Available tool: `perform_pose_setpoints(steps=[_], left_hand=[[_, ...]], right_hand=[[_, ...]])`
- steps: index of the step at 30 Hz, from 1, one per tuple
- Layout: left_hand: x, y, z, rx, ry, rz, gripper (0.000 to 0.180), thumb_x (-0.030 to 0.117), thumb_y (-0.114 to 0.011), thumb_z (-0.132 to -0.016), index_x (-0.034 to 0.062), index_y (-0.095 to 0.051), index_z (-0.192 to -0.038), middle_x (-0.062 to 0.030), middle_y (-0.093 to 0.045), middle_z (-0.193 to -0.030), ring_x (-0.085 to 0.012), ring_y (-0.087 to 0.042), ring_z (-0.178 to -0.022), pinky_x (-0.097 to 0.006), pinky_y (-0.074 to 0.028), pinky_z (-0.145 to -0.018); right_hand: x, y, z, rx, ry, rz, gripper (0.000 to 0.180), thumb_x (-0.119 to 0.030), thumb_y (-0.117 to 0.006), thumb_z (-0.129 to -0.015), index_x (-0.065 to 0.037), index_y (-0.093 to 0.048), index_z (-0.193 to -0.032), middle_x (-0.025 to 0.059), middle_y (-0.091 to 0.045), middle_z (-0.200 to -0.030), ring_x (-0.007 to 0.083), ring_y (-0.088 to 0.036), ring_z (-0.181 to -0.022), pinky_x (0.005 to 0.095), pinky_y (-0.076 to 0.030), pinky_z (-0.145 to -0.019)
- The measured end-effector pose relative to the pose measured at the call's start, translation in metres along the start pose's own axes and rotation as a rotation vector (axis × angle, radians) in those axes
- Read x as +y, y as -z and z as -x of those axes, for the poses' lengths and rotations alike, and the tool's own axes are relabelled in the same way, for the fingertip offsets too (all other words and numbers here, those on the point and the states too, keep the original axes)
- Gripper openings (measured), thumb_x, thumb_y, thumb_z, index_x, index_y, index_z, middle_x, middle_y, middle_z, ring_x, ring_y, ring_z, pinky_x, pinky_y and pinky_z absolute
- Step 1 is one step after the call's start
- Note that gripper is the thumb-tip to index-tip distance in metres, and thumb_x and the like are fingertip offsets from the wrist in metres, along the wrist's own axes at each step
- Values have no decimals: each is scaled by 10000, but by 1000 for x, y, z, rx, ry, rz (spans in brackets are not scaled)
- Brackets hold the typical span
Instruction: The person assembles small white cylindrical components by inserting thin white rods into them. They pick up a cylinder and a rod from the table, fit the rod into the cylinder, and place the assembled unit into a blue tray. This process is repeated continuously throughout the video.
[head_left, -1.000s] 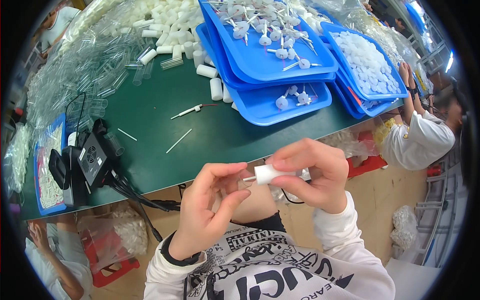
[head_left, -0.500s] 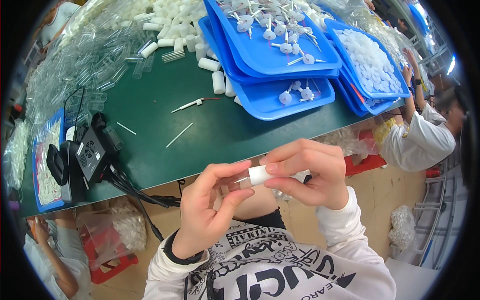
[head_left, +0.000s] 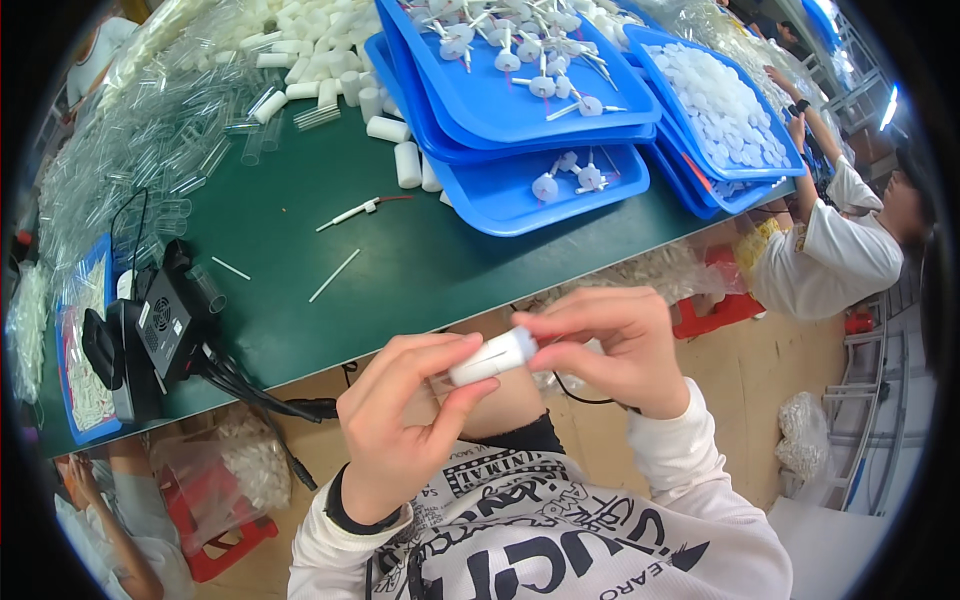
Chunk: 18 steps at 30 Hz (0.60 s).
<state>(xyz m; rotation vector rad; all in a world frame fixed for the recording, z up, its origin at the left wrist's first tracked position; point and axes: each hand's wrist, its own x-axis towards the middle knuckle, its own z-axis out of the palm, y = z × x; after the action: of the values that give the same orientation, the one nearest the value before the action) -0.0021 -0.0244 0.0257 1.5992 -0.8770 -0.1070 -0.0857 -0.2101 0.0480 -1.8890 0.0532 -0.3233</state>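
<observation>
**Small white tube, two-hand pinch: how it looks to handle**

Both hands are up off the green counter, held close to the chest, closed around one small white plastic cylinder. The left hand has thumb and fingers pinched on the tube's near-left end. The right hand is curled over the far-right end, fingertips closed on it, and there seems to be something thin at that end, but the fingers hide it, so I can't say what exactly.

My read on handling: looks very light, rigid, smooth molded plastic, so probably a bit slippery. A fingertip pinch across the round body seems the sensible hold, one hand per end, leaving the middle free. Doesn't look fragile itself, though any thin pin or rod going into it probably would bend easily.

Around it: far side of the counter has stacked blue trays with little white disc-and-stem parts, another blue tray of white round caps off to the right, a pile of more white cylinders and clear tubes far left. A couple of thin white sticks lie loose mid-counter, and a black box with cables sits at the near-left edge. Another person in a white shirt works at the right.
</observation>
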Motion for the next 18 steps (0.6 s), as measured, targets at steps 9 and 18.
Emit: perform_pose_setpoints(steps=[9,18], left_hand=[[7,1,7,32,-92,-37,277,-32,-731,-685,-35,-643,-948,-148,-652,-870,-219,-651,-739,-262,-524,-627],[0,1,11,-61,-231,-211,292,-59,-716,-661,-45,-652,-946,-145,-642,-861,-239,-618,-675,-287,-496,-578]], right_hand=[[-8,-16,2,-3,68,-22,227,-24,-733,-702,-30,-705,-927,86,-679,-807,151,-652,-700,257,-524,-598],[2,-11,1,-136,176,70,168,-27,-747,-685,-11,-704,-847,93,-677,-809,184,-658,-688,256,-517,-591]])
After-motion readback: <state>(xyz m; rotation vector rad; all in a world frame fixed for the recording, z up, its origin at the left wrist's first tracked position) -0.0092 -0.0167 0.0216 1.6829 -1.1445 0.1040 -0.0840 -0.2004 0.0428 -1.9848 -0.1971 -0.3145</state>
